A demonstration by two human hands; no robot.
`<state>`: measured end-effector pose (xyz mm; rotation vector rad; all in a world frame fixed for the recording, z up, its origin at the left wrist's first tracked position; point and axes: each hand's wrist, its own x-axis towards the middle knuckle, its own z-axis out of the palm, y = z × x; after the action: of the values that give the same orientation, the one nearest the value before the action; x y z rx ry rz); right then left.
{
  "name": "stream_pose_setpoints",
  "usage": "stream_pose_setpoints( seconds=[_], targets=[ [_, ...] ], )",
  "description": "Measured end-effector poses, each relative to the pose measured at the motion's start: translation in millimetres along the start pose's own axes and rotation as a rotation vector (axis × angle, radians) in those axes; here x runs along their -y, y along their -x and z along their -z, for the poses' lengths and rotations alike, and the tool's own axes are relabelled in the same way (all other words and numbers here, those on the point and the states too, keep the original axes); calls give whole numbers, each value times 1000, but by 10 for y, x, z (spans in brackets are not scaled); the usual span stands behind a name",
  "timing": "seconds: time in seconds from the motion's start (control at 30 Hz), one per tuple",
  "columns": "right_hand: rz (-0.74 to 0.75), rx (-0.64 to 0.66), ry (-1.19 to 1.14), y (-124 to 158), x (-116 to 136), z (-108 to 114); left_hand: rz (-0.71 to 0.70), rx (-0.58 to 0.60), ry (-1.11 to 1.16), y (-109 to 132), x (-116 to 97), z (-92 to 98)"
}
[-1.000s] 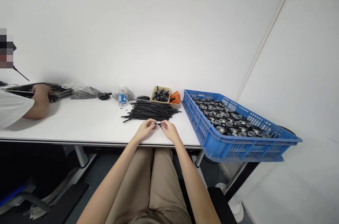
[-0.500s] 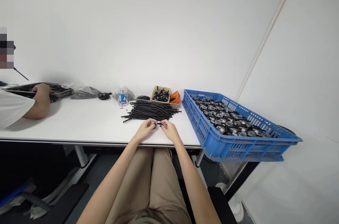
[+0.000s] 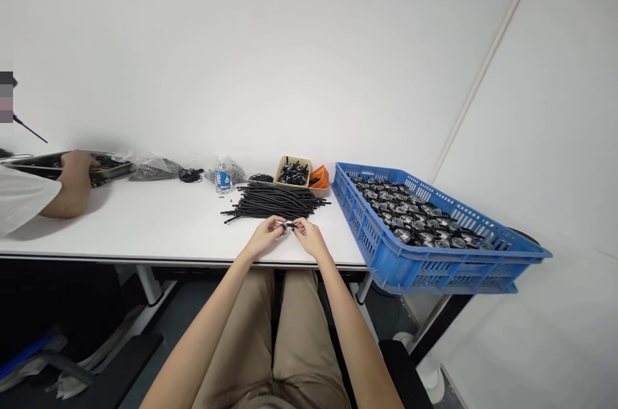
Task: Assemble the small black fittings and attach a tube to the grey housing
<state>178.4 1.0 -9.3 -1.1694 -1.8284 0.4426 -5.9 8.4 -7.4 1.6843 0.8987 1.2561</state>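
Note:
Close to the table's front edge, my left hand (image 3: 263, 237) and my right hand (image 3: 309, 236) meet with their fingertips pinched. Between them is a small black part (image 3: 290, 225) with a pale, shiny bit at its left end. Its exact kind is too small to make out, and the fingers cover some of it. Both hands grip it, the left at the shiny end and the right at the dark end. Just beyond my fingers lies a pile of black rubber-like tubes (image 3: 277, 201).
A blue crate (image 3: 386, 261) of black and clear round parts stands at right. Behind the tubes are a cream basket (image 3: 279, 178), an orange basket (image 3: 322, 176) and a bottle (image 3: 223, 178). At far left, a co-worker's arm (image 3: 72, 193) reaches into a dark tray (image 3: 123, 171).
My hands keep almost the same place and grip on the small part. My legs have spread apart slightly. The co-worker at the left has shifted a little.

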Motion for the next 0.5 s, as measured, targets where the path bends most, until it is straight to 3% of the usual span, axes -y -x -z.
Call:
stream_pose_setpoints(
  seconds=[0.5],
  targets=[
    [12, 5, -4, 5, 22, 7, -2, 3, 10, -1, 11, 5]
  ],
)
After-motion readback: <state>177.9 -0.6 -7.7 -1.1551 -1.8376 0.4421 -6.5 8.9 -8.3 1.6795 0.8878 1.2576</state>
